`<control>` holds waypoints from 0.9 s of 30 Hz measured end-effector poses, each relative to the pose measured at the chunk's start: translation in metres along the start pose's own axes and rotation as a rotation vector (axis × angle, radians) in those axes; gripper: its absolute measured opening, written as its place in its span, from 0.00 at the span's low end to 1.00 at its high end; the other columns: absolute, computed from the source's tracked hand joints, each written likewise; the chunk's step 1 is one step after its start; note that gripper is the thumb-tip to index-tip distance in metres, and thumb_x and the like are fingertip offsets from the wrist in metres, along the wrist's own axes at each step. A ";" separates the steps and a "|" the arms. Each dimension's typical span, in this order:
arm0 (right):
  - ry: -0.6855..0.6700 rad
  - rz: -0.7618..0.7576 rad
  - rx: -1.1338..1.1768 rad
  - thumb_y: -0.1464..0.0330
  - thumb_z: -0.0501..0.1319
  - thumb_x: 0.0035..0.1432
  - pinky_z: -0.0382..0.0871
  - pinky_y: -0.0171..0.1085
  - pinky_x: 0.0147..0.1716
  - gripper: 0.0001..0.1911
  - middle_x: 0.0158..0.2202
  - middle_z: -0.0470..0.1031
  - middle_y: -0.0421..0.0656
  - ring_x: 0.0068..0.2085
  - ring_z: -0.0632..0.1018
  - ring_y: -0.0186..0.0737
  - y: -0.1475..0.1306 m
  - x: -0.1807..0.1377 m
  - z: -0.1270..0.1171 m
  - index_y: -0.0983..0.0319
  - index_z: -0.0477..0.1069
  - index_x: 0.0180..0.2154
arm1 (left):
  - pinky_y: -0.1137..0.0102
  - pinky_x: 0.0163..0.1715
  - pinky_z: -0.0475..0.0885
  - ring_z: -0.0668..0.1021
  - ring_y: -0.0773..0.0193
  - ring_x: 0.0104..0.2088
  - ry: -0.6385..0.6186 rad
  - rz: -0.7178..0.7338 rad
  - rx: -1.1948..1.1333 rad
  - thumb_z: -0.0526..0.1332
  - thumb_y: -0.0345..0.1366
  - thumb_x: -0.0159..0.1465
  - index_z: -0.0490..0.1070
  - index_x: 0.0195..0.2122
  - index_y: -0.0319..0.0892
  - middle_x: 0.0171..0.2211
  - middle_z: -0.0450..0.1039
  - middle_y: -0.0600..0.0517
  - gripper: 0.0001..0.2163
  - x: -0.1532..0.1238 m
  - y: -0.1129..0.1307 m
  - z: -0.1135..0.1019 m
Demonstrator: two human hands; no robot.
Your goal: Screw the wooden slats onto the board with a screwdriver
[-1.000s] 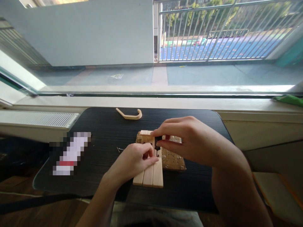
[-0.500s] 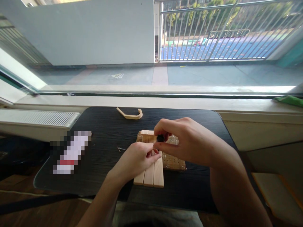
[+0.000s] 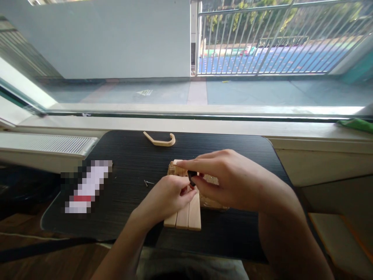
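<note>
A panel of pale wooden slats (image 3: 189, 216) lies on the black table (image 3: 131, 171), partly over a clear bag of small parts (image 3: 212, 202). My left hand (image 3: 166, 199) rests on the slats, fingers curled and pinched at their upper part. My right hand (image 3: 224, 179) hovers just above, thumb and fingers pinched on a small black tool (image 3: 191, 177) whose tip meets the slats by my left fingertips.
A curved wooden piece (image 3: 159, 140) lies at the table's far edge. Two small nails (image 3: 148, 182) sit left of the slats. A blurred white and red object (image 3: 86, 186) lies at the left. A windowsill and radiator grille (image 3: 46, 144) run behind.
My right hand has turned and dropped slightly on the black tool, fingers now stretched further left over the slats. My left hand stays on the slats.
</note>
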State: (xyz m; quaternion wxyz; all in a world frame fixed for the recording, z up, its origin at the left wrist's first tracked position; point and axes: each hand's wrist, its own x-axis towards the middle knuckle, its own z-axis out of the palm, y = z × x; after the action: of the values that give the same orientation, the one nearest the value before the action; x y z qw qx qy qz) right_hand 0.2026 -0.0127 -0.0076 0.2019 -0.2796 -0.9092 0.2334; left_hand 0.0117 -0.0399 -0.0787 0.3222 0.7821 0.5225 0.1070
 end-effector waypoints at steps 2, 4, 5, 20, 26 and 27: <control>0.005 0.008 0.006 0.74 0.57 0.61 0.66 0.34 0.36 0.19 0.41 0.81 0.45 0.37 0.79 0.38 0.000 0.000 0.000 0.60 0.73 0.53 | 0.72 0.23 0.56 0.71 0.67 0.23 0.014 0.007 0.008 0.59 0.37 0.63 0.68 0.21 0.39 0.21 0.72 0.53 0.13 -0.001 -0.001 0.000; 0.009 0.010 0.011 0.74 0.57 0.62 0.66 0.34 0.36 0.18 0.41 0.81 0.45 0.37 0.79 0.37 0.001 0.000 -0.001 0.60 0.73 0.53 | 0.72 0.23 0.55 0.70 0.68 0.22 0.038 0.022 0.013 0.59 0.35 0.63 0.67 0.20 0.39 0.19 0.70 0.55 0.14 -0.003 -0.002 -0.001; 0.010 0.007 0.012 0.73 0.57 0.63 0.65 0.34 0.35 0.17 0.41 0.81 0.44 0.37 0.79 0.37 0.001 0.000 -0.001 0.60 0.74 0.51 | 0.72 0.23 0.55 0.69 0.69 0.22 0.050 0.034 0.009 0.59 0.35 0.62 0.66 0.20 0.40 0.19 0.69 0.55 0.13 -0.004 -0.003 -0.002; 0.024 0.015 -0.009 0.70 0.59 0.64 0.61 0.34 0.32 0.07 0.34 0.78 0.42 0.33 0.76 0.34 0.004 0.001 0.000 0.61 0.77 0.38 | 0.74 0.26 0.64 0.74 0.68 0.25 0.159 0.041 -0.191 0.63 0.36 0.63 0.74 0.26 0.41 0.24 0.74 0.56 0.08 -0.007 -0.012 -0.009; 0.017 0.040 -0.027 0.69 0.60 0.64 0.60 0.34 0.31 0.06 0.31 0.77 0.41 0.31 0.74 0.33 0.004 0.002 0.001 0.61 0.76 0.37 | 0.75 0.25 0.65 0.72 0.69 0.26 0.225 0.064 -0.212 0.66 0.39 0.61 0.74 0.35 0.42 0.27 0.73 0.57 0.07 -0.010 -0.005 -0.015; 0.012 0.048 -0.034 0.69 0.60 0.64 0.59 0.34 0.31 0.06 0.31 0.77 0.40 0.31 0.74 0.33 0.004 0.002 0.001 0.62 0.76 0.36 | 0.75 0.25 0.66 0.72 0.69 0.26 0.238 0.080 -0.211 0.66 0.39 0.61 0.74 0.37 0.42 0.28 0.74 0.57 0.07 -0.010 -0.004 -0.015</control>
State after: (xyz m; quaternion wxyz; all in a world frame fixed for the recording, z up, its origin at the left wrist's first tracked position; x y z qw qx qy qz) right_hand 0.2021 -0.0084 -0.0104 0.1969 -0.3063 -0.9047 0.2210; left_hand -0.0029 -0.0419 -0.0683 0.3339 0.7458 0.5114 0.2659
